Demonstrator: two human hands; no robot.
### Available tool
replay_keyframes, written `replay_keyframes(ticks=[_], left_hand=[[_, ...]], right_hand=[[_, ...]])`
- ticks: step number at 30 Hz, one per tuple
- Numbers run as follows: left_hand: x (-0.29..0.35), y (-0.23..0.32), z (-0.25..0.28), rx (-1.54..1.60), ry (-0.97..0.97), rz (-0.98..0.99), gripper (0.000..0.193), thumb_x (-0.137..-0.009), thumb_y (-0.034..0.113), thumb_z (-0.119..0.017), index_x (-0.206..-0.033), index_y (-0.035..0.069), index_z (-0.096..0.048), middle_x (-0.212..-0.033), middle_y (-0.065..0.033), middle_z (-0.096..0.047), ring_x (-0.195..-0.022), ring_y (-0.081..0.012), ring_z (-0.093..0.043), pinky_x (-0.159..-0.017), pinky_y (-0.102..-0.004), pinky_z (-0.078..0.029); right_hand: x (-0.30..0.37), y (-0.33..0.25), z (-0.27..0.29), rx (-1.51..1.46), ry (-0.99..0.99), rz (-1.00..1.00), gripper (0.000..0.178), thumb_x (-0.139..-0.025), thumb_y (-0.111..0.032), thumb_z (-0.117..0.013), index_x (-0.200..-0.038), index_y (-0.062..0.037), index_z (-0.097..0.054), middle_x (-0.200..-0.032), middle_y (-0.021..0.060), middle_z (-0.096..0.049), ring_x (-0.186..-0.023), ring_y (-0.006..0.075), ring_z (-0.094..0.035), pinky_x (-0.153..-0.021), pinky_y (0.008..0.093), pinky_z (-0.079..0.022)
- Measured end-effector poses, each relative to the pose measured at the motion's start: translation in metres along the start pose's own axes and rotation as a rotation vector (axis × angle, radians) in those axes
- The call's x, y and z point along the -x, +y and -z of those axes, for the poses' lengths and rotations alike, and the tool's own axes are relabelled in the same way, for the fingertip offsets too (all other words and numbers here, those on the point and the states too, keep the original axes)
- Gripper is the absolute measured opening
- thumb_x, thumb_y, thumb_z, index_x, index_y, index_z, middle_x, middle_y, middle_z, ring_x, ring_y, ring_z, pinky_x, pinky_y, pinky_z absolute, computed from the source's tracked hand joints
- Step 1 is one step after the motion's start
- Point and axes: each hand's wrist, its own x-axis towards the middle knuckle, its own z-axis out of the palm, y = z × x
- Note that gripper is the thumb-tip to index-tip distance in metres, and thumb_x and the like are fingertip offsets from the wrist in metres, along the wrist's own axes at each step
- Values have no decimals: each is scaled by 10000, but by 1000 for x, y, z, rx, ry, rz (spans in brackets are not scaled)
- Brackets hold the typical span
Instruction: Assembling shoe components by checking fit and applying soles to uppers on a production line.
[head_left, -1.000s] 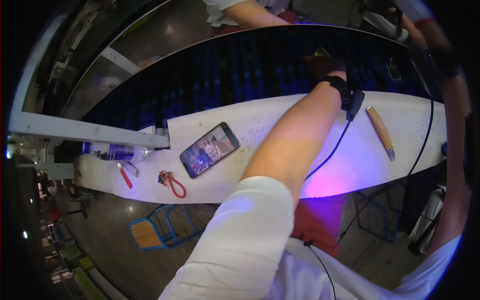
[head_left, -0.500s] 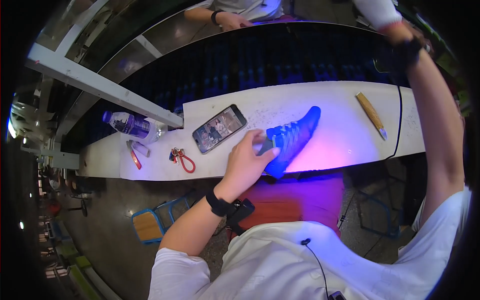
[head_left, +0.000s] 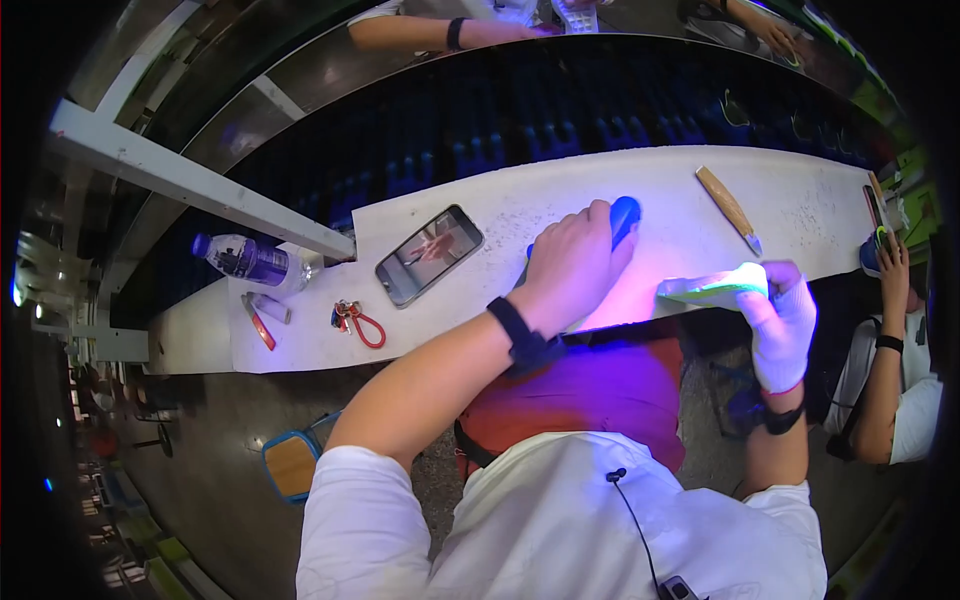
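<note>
My bare left hand (head_left: pixel 580 262) is wrapped over a blue lace-up shoe (head_left: pixel 626 213) on the white tabletop. The hand hides most of the shoe; its toe shows past the fingertips. To the right, close to the table's front edge, my right hand (head_left: pixel 784 325) wears a white glove and is closed on the end of a pale shoe sole (head_left: pixel 715 287). Bright light makes the sole glow white and green. A gap separates the sole from the shoe.
A phone (head_left: pixel 430 254), keys on a red loop (head_left: pixel 358 325), a red cutter (head_left: pixel 259 322) and a water bottle (head_left: pixel 250 260) are left of the shoe. A wooden-handled knife (head_left: pixel 727 208) lies behind the sole. A co-worker's hand (head_left: pixel 890 258) is at the far right. A dark conveyor (head_left: pixel 480 125) runs behind.
My right hand has come down from the far upper right, bringing a sole to the table. My left hand has moved from the shoe's heel opening to over its upper.
</note>
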Motion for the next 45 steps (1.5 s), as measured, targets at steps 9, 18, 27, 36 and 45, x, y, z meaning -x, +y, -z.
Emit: replay_keyframes(ticks=[9,18,27,36,45], left_hand=[[65,4,-14,768,408,-499,406,-922,80,-787,-1252,20,-559,-1370,-260,-612,-1240,-427,-635,-1073,-483,-507],[103,7,14,537,431,-456,270,-854,-72,-795,-1053,28,-640,-1371,-324,-671,-1000,-368,-760,-866,-414,-618],[129,10,6,568,312,-382,177,-965,-61,-676,-1121,-9,-610,-1424,-397,-601,-1335,-464,-641,-1118,-453,-498],[155,32,-36,1010,438,-200,371,-1041,273,-730,-1152,58,-449,-1566,-442,-430,-1558,-473,-362,-1264,-539,-253],[166,28,-34,1008,406,-223,393,-981,132,-793,-1091,74,-420,-1515,-413,-511,-1515,-543,-409,-1271,-609,-235]], right_hand=[[15,23,-35,-512,90,2,519,-944,-425,-817,-1127,-23,-546,-1221,281,-718,-1147,395,-727,-1078,503,-525],[18,-12,-78,-779,-219,148,316,-803,-108,-918,-968,-57,-655,-1401,162,-607,-1475,409,-491,-1206,569,-382],[29,-30,-85,-832,-207,-107,285,-849,-81,-871,-964,-33,-614,-1489,254,-569,-1353,319,-591,-1120,445,-494],[47,-30,-95,-738,-125,7,315,-866,-93,-890,-932,-9,-594,-1374,274,-664,-1335,321,-627,-1086,466,-536],[50,-18,-94,-610,-139,153,376,-799,-114,-944,-932,-82,-593,-1323,224,-715,-1213,356,-715,-1004,466,-590]])
